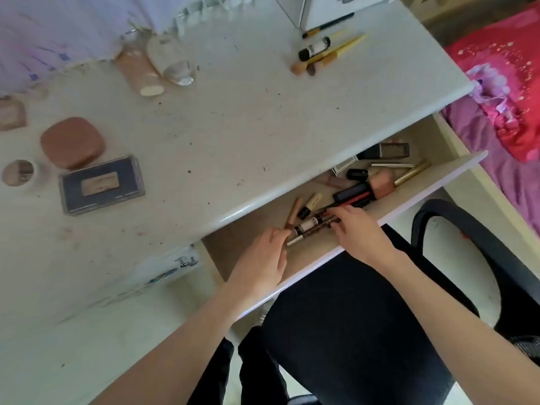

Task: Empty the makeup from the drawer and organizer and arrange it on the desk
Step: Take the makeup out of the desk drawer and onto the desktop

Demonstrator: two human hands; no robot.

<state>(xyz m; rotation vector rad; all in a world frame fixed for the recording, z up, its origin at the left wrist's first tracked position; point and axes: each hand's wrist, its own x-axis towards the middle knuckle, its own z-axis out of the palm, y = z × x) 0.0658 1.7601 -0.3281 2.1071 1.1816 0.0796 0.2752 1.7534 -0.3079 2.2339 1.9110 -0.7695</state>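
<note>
The open drawer (432, 173) under the white desk (233, 127) holds several lipsticks, tubes and pencils. My left hand (263, 255) reaches into its left end and pinches the tip of a silver-and-brown tube (309, 232). My right hand (353, 226) lies over the same bundle of tubes, fingers curled on their right ends. A white-labelled tube (308, 225) lies against them. On the desk sit a brown compact (71, 143), a navy palette (100, 185), a small round pot (19, 172), two bottles (157, 64) and brushes with a black-capped tube (324, 51).
A black chair (365, 317) stands under the drawer front, its armrest (473, 235) at the right. A bed with pink and red covers (508, 92) runs along the right side. A white box (336, 8) stands at the desk's back edge.
</note>
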